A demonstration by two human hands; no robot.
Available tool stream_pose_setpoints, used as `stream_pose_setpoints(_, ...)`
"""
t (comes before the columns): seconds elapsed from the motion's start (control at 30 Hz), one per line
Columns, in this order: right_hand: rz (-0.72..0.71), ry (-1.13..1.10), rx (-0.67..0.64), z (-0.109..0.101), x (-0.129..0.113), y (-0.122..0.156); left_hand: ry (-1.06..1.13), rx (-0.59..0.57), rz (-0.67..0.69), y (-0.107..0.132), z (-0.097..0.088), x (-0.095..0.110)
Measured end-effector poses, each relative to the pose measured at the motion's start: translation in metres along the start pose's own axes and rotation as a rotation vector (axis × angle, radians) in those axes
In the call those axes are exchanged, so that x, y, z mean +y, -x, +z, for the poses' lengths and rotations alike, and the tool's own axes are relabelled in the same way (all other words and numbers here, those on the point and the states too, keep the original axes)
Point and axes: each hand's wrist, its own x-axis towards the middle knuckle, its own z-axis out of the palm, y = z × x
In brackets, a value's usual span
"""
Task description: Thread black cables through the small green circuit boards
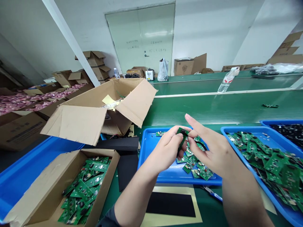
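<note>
My left hand (167,148) grips a small green circuit board (182,130) between thumb and fingers, above a blue tray. A thin black strip (200,143) curves from the board's face towards my right hand (213,146). The right thumb and a bent finger close on this strip beside the board, while the index finger points up and away. Whether the strip is a wire or tape I cannot tell. Below both hands, the blue tray (148,175) holds several loose circuit boards (204,171), partly hidden by my fingers.
An open carton (113,151) of boards stands left, with a larger open box (78,118) behind it. Another blue tray (224,130) heaped with boards is at right. Black sheets (170,204), a blue-handled tool (213,193) and a tilted water bottle (227,81) lie or stand around.
</note>
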Motion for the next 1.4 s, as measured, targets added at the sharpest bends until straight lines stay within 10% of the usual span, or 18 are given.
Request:
stream_pose_setpoints(0.67, 0.055, 0.081, 0.124, 0.003, 0.012, -0.001, -0.304, 0.059, 0.069, 0.001, -0.002, -0.004)
stream_pose_setpoints(1.4, -0.145, -0.058, 0.354, 0.003, 0.018, -0.005, -0.273, -0.267, 0.023, 0.009, -0.006, 0.004)
